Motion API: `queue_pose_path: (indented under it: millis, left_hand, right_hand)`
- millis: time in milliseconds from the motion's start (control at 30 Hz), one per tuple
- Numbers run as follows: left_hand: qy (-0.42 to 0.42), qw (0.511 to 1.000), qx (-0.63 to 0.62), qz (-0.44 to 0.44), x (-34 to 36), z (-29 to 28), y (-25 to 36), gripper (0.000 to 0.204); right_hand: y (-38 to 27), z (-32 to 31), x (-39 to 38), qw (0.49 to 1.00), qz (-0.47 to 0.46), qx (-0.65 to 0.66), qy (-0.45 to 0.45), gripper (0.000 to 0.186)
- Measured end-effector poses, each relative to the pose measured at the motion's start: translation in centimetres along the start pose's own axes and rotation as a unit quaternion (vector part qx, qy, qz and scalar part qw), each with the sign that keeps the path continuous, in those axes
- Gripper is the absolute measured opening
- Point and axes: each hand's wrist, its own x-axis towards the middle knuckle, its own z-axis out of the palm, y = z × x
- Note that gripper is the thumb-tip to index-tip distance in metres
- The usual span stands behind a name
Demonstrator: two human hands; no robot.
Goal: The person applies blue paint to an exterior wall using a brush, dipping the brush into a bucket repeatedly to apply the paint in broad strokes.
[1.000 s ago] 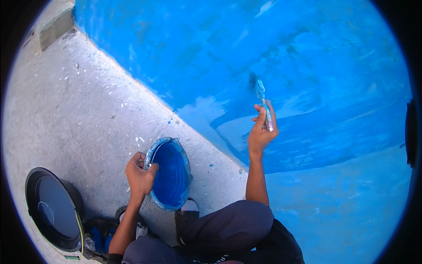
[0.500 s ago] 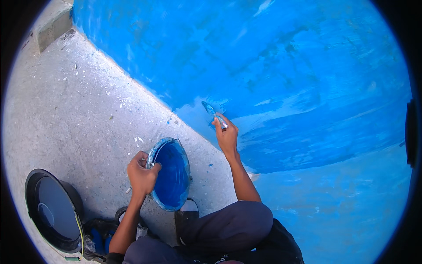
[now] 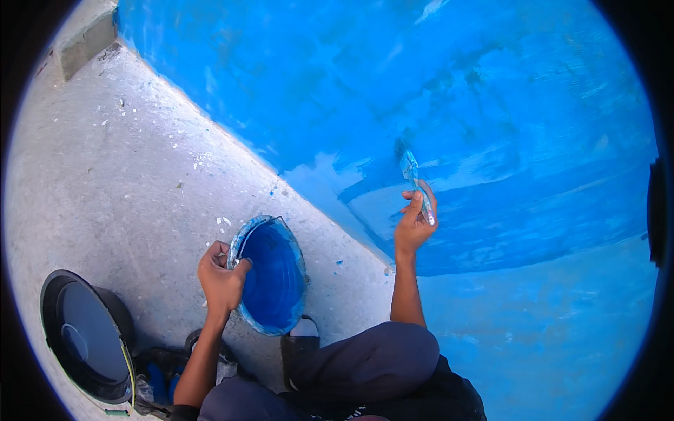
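Observation:
My right hand (image 3: 417, 223) is closed round the handle of a paintbrush (image 3: 408, 167), its paint-stained bristles against the blue wall (image 3: 449, 84). A paler patch (image 3: 319, 179) shows on the wall to the left of the brush, by the wall's lower edge. My left hand (image 3: 223, 281) grips the rim of a paint bucket (image 3: 303, 277), thumb over the edge. The bucket is tilted, so its blue-coated inside faces up, and its thin wire handle lies along the rim. Whitish and blue smears cover that rim.
A black bucket (image 3: 116, 309) with greyish liquid stands on the concrete floor (image 3: 133, 182) at lower left. Beside it lies a dark bag (image 3: 158, 372) with blue things inside. White flakes dot the floor. A concrete block (image 3: 88, 45) sits at the far left, and my bent knee (image 3: 400, 347) is close below.
My right hand has moved the brush to the right and slightly up along the wall, leaving a fresh blue curved stroke. The left hand and its bucket have barely shifted.

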Motion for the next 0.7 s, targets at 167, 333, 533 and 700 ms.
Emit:
queue_pose_path:
  millis: [167,333,533,700]
  left_hand:
    - [-0.009,1.0,0.018,0.001,0.1,1.0,0.4,0.019]
    - [-0.015,0.999,0.029,0.023,0.0,1.0,0.1,0.019]
    - [-0.009,1.0,0.004,0.005,0.0,0.2,-0.1,0.018]
    - [-0.01,1.0,0.012,0.006,-0.2,0.2,0.3,0.018]
  right_hand:
    - [2.3,0.8,-1.4,0.996,0.021,-0.009,-0.09,0.027]
    - [2.1,1.4,-2.3,0.982,0.084,-0.009,-0.169,0.026]
    - [2.2,1.4,-2.2,0.991,0.052,0.012,-0.123,0.024]
    - [2.7,1.9,-2.7,0.991,0.028,0.011,-0.127,0.027]
